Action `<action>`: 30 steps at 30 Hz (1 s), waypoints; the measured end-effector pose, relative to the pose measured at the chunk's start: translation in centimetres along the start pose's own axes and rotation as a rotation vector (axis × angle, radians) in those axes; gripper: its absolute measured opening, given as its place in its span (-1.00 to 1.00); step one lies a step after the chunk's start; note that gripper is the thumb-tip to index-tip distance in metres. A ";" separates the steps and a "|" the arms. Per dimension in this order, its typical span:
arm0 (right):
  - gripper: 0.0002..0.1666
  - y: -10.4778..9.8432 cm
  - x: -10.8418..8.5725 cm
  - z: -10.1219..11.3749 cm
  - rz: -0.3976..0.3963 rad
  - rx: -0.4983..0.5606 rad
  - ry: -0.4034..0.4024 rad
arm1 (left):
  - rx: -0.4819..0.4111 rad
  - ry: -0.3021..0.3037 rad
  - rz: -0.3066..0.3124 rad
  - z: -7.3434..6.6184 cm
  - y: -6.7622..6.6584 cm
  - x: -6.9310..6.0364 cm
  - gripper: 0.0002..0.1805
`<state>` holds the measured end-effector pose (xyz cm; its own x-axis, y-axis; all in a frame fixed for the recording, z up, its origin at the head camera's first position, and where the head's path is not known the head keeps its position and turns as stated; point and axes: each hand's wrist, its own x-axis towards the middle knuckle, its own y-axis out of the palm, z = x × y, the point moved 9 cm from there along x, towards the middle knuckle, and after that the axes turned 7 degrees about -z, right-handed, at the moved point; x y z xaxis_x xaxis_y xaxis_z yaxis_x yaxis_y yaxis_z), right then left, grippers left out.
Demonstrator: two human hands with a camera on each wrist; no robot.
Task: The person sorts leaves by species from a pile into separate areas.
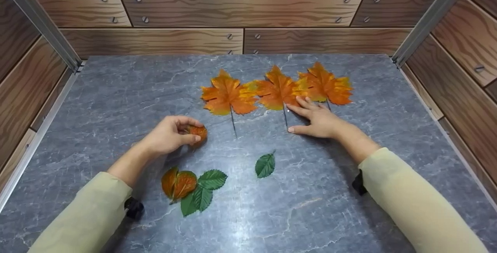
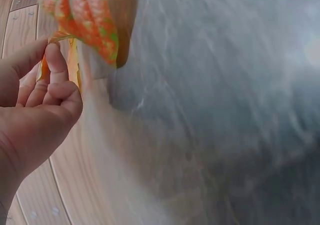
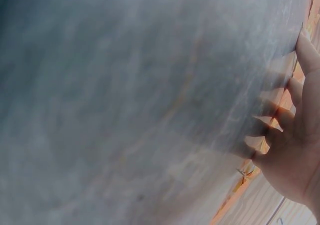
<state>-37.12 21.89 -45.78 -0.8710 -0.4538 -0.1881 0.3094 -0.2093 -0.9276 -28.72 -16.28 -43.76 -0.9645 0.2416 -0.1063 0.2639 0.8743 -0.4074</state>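
Maple leaves (image 1: 227, 93) lined up across the table (image 1: 116, 89), with one red leaf (image 1: 201, 131) held beside the row

The row's middle leaf (image 1: 275, 91) appears to be touched at its lower right edge by the right hand (image 1: 320, 123), spread nearly flat with nothing gripped; placing or straightening of the row seems to be in hand. By the left hand (image 1: 169, 134), the red leaf is pinched between thumb and bent fingers, near the leftmost stem. For the next move, a chosen spot and an easing of that pinch are probably called for. Nearer the camera, other red leaves (image 1: 185, 185) are bunched against three green leaves (image 1: 212, 179); a lone green leaf (image 1: 265, 165) is set apart.
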 end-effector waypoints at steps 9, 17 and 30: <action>0.11 -0.1 -0.1 0.1 0.001 -0.001 -0.001 | -0.016 -0.009 0.018 0.1 1.5 1.1 -0.58; 0.10 -0.1 0.0 0.2 -0.007 0.010 -0.022 | -0.041 -0.024 0.018 0.1 1.7 1.3 -0.59; 0.11 0.0 0.0 0.0 -0.006 0.007 -0.011 | -0.057 0.023 -0.008 -0.5 -0.1 0.6 -0.63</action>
<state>-37.12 21.88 -45.75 -0.8687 -0.4619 -0.1791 0.3068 -0.2178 -0.9265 -29.36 -15.99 -43.38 -0.9664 0.2437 -0.0822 0.2569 0.8985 -0.3559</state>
